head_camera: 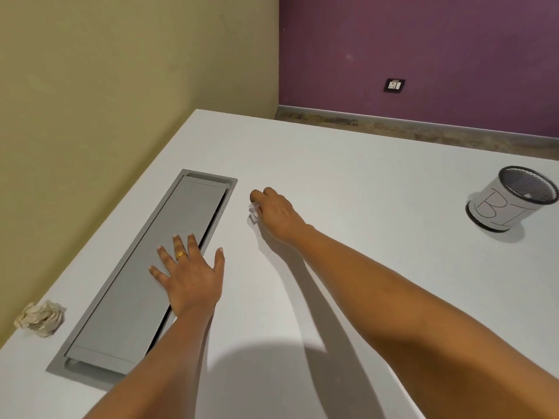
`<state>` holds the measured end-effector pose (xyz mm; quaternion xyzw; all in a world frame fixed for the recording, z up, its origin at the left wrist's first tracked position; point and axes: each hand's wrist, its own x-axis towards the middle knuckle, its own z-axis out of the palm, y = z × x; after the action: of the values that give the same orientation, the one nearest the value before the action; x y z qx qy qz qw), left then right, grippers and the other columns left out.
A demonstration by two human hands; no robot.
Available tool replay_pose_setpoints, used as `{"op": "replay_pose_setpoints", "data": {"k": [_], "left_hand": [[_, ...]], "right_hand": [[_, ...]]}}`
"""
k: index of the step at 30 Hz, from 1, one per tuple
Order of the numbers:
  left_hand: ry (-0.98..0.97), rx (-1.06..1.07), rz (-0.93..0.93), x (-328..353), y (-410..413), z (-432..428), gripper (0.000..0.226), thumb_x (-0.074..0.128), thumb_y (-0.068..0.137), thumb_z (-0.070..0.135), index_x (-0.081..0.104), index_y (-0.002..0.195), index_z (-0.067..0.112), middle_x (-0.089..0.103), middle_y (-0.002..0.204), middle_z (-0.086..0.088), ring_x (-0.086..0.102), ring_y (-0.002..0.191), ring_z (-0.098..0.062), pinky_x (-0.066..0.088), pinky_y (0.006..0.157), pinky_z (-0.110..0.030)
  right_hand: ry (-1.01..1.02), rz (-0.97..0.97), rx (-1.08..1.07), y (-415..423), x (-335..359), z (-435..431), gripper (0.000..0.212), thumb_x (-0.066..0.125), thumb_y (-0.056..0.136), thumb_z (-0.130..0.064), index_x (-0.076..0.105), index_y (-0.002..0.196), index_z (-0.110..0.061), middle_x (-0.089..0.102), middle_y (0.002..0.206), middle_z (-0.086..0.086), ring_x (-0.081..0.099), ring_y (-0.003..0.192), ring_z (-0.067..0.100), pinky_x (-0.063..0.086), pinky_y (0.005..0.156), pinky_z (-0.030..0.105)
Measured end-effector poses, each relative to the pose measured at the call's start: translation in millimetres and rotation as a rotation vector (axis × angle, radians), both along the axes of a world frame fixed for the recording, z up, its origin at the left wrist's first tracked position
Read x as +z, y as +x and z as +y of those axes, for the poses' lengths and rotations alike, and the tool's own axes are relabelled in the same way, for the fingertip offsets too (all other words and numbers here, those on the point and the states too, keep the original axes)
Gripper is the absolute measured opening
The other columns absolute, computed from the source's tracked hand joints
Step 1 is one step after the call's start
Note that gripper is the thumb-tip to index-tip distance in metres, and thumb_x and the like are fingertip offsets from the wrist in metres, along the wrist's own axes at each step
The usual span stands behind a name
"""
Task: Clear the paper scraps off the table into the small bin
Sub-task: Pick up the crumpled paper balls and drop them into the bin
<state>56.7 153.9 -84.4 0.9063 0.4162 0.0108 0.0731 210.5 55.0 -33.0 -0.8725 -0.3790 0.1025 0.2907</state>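
While the task is not finished, a beige crumpled paper ball (40, 318) lies at the far left of the white desk (348, 176), near its edge and just beside the grey cable tray cover (145, 273). The left hand (189, 275) rests flat with the fingers spread wide, partly on this cover and partly on the desk, and it holds nothing. Further to the right, the right hand (276, 211) is curled over a small white paper scrap (254, 210); its grip is nearly closed around the scrap, but I cannot tell if the scrap is already lifted or only touched. The small bin (511, 199) stands far to the right, well apart from both hands. In my judgement the scrap is so little that a loose pinch could let it slip during the long way to the bin, and the beige ball near the edge could be pushed off the desk.
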Motion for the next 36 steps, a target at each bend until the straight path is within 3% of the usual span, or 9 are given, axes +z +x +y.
{"op": "replay_pose_setpoints", "data": {"k": [6,10,13,16,20,26,29,32,36], "left_hand": [[0.008,-0.034,-0.077,1,2,-5,0.061,0.030,0.093,0.045,0.024,0.142,0.009,0.023,0.151,-0.014,0.009,0.142,-0.029,0.006,0.110,-0.061],[0.037,-0.134,-0.097,3,14,-22,0.057,0.037,0.093,0.038,0.029,0.139,0.006,0.027,0.149,-0.015,0.014,0.141,-0.030,0.008,0.109,-0.062],[0.028,-0.245,-0.105,6,34,-53,0.058,0.036,0.093,0.040,0.027,0.140,0.008,0.023,0.151,-0.013,0.012,0.142,-0.027,0.007,0.110,-0.060],[-0.018,-0.348,-0.146,7,57,-99,0.063,0.025,0.092,0.049,0.028,0.140,0.009,0.023,0.152,-0.011,0.011,0.142,-0.025,0.008,0.110,-0.059],[-0.044,-0.494,-0.153,9,85,-161,0.073,0.008,0.085,0.057,0.028,0.140,0.013,0.021,0.153,-0.007,0.009,0.143,-0.023,0.007,0.111,-0.057],[-0.119,-0.575,-0.098,5,107,-233,0.060,0.023,0.094,0.050,0.020,0.143,0.015,0.012,0.155,-0.005,0.001,0.143,-0.021,0.003,0.112,-0.057],[-0.106,-0.561,-0.076,1,112,-247,0.062,0.022,0.093,0.051,0.017,0.143,0.015,0.010,0.155,-0.008,-0.001,0.143,-0.023,0.002,0.111,-0.058],[-0.084,-0.550,-0.087,-1,112,-247,0.062,0.022,0.093,0.052,0.019,0.142,0.015,0.012,0.155,-0.009,0.001,0.143,-0.024,0.004,0.111,-0.059],[-0.076,-0.553,-0.106,-1,111,-249,0.061,0.023,0.092,0.052,0.023,0.141,0.015,0.017,0.154,-0.010,0.004,0.143,-0.025,0.006,0.110,-0.060]], "right_hand": [[0.043,0.100,-0.200,10,9,-55,0.016,0.037,0.090,-0.010,0.049,0.081,-0.004,0.039,0.085,0.010,0.041,0.078,0.027,0.031,0.068,0.028],[0.032,0.081,-0.304,21,9,-99,0.025,0.058,0.086,-0.024,0.050,0.096,-0.003,0.037,0.091,0.007,0.038,0.079,0.023,0.031,0.070,0.026],[0.013,0.069,-0.376,30,10,-134,0.007,0.052,0.088,-0.010,0.049,0.087,-0.004,0.038,0.086,0.008,0.039,0.075,0.025,0.030,0.066,0.026],[0.079,0.106,-0.500,33,14,-165,0.012,0.042,0.086,-0.001,0.038,0.080,-0.010,0.043,0.084,0.010,0.042,0.072,0.027,0.032,0.063,0.029],[0.309,0.379,-0.628,33,15,-203,0.018,0.034,0.089,0.002,0.041,0.089,-0.014,0.048,0.087,0.014,0.056,0.063,0.028,0.053,0.057,0.038],[0.579,0.671,-0.858,36,14,-252,0.022,0.034,0.093,0.004,0.050,0.094,-0.011,0.047,0.074,0.011,0.045,0.032,0.016,0.043,0.035,0.021],[0.528,0.582,-0.890,39,10,-274,0.014,0.041,0.096,-0.005,0.052,0.090,-0.011,0.047,0.064,0.008,0.045,0.035,0.014,0.042,0.039,0.023],[0.489,0.459,-0.879,43,11,-289,0.011,0.046,0.096,-0.014,0.052,0.088,-0.010,0.047,0.063,0.004,0.046,0.034,0.002,0.033,0.032,0.013],[0.404,0.274,-0.907,46,18,-301,0.046,0.049,0.092,-0.045,0.043,0.063,-0.009,0.042,0.058,0.002,0.044,0.052,0.014,0.033,0.051,0.024]]}}
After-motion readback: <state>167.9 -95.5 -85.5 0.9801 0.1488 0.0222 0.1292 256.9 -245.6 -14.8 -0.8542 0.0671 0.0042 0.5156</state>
